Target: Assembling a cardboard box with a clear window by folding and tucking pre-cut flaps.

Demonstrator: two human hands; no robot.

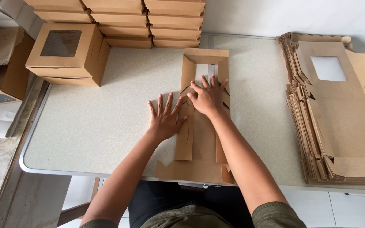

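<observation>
Brown cardboard covers most of the scene. A flat box blank (201, 126) with a rectangular window cut-out lies lengthwise in the middle of the pale speckled counter (93, 126), its near end reaching the counter's front edge. Both hands press on it with fingers spread, gripping nothing: the left hand (164, 119) lies flat, partly on the blank's left flap and partly on the counter, and the right hand (208, 97) rests palm-down just below the window opening (its fingertips touch the frame's lower edge). To the right sits a tall stack of unfolded blanks (334, 122). At the far left stands an assembled windowed box (66, 52), with rows of folded boxes (148, 23) stacked behind it.
</observation>
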